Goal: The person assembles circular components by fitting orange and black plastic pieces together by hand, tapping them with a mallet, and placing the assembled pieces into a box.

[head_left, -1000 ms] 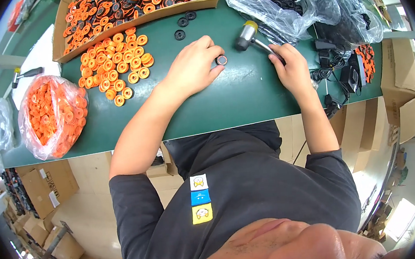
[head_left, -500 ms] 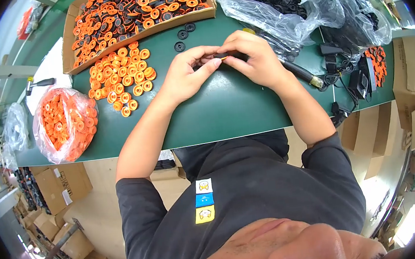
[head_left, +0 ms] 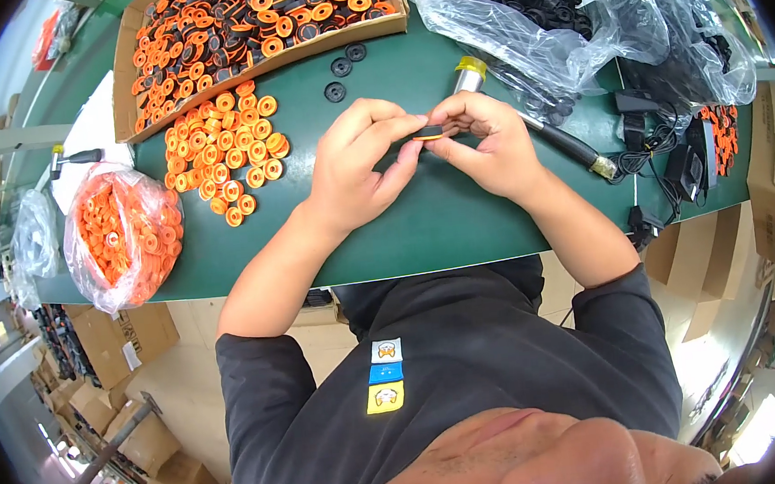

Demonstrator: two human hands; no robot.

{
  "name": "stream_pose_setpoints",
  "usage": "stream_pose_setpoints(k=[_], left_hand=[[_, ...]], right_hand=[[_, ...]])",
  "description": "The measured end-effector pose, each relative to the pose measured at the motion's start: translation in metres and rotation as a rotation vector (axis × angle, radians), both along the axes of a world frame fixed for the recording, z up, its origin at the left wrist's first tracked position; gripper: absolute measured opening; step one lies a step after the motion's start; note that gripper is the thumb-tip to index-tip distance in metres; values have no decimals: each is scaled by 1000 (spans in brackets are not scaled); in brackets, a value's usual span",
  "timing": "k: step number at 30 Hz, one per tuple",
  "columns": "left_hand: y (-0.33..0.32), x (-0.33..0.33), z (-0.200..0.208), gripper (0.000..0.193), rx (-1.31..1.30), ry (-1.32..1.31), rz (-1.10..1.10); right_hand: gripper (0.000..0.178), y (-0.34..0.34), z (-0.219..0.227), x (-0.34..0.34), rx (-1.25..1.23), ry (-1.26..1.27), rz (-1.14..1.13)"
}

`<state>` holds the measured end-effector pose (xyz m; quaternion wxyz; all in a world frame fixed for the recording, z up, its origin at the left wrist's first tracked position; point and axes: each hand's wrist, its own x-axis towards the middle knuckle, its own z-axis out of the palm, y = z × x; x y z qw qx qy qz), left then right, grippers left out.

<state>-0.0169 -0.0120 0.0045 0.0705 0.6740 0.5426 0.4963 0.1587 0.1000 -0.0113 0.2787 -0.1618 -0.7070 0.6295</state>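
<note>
Between the fingertips of both my hands is a small round orange-and-black wheel (head_left: 429, 133), black on top and orange along its lower edge. My left hand (head_left: 353, 167) pinches it from the left with thumb and fingers. From the other side, the thumb and fingers of my right hand (head_left: 482, 146) close on it. Just beyond my right hand lies a mallet (head_left: 470, 72) with a yellow-tipped metal head; its black handle runs off to the right, partly behind the hand. Three loose black discs (head_left: 335, 92) lie on the green table (head_left: 396, 237) beyond my left hand.
At the far left, a cardboard tray (head_left: 266, 65) is heaped with orange-and-black wheels. Loose orange wheels (head_left: 230, 150) lie before it, beside a plastic bag of orange parts (head_left: 121, 233). Clear bags (head_left: 613, 24) with black parts lie far right, near corded black adapters (head_left: 684, 170).
Both hands have come nearer to me with the wheel, which now shows more plainly between the fingertips. The mallet's head, mostly hidden before, has come into sight.
</note>
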Motion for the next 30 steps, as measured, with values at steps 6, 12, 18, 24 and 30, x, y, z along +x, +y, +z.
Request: stream_pose_setpoints(k=[6,12,18,24,30], left_hand=[[-1,3,-3,45,85,-3,-8],[-3,6,-4,56,107,-90,-43],[1,-14,0,47,180,61,107],[21,-54,-23,18,94,-454,398],[29,-83,-14,28,182,-349,472]], right_hand=[[20,-1,5,-2,66,-97,45],[21,-11,-3,-7,-320,-13,112],[24,-8,-7,-7,-283,-108,201],[21,5,-12,-4,151,-117,373],[16,-4,-3,-4,128,-300,274]])
